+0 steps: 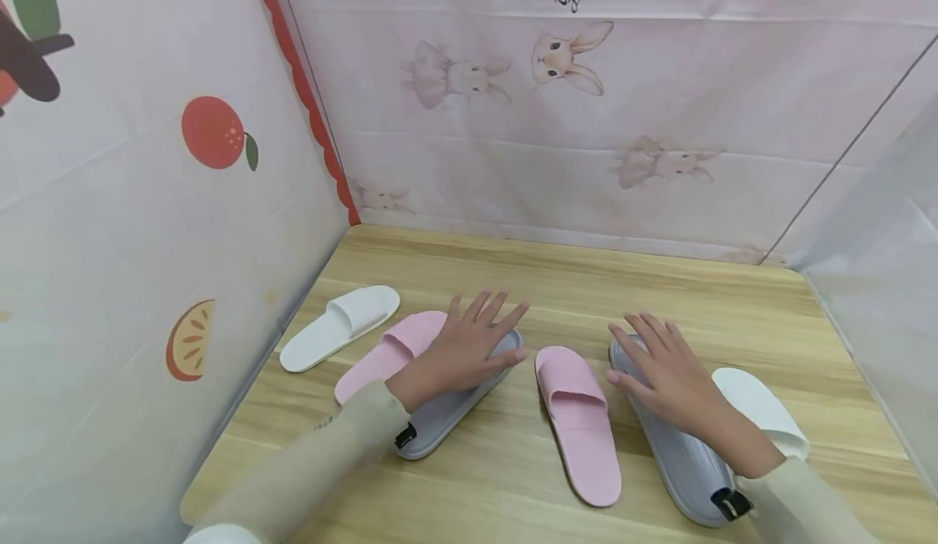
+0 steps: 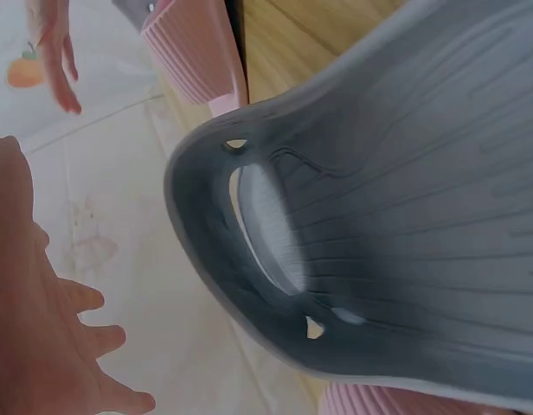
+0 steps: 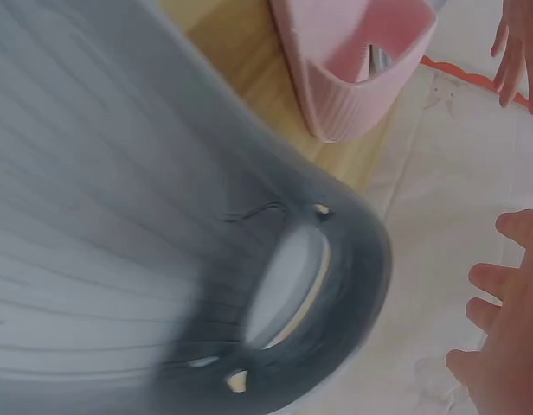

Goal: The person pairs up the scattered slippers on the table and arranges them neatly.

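Fingers spread and straight, my left hand is over a grey slipper and hides much of its toe half. My right hand, fingers likewise extended, overlaps a second grey slipper further right. Neither hand grips anything. In the left wrist view the grey slipper fills the right side, with the left hand at the left edge. The right wrist view shows the other grey slipper large, its strap slotted, and the right hand beyond it. Both grey slippers lie on the wooden table.
A pink slipper lies between the hands, another pink slipper beside the left hand. White slippers lie at far left and right of the right hand. Printed cloth walls enclose the table's back and sides.
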Motion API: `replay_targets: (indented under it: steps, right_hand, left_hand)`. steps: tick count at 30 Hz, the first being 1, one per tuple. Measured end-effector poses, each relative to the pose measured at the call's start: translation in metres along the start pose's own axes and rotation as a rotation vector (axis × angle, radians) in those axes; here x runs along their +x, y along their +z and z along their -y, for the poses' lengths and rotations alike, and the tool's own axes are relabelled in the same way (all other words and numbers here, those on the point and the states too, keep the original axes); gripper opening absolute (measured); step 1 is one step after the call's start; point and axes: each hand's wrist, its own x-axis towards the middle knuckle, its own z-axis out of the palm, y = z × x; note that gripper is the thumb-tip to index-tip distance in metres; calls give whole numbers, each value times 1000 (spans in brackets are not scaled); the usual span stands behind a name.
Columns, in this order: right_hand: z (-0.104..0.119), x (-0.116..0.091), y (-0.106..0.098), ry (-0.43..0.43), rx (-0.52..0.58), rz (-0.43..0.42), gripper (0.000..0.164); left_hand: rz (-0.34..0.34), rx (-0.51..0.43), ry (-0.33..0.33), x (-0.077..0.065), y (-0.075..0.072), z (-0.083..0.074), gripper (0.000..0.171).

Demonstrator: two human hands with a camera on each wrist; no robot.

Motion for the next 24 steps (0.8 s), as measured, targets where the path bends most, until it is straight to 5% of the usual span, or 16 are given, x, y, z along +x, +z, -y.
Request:
replay_targets:
  steps: [24]
  right_hand:
    - [-13, -34, 27, 76, 8, -36, 72]
  left_hand:
    - [22, -44, -82, -25, 23, 13, 73]
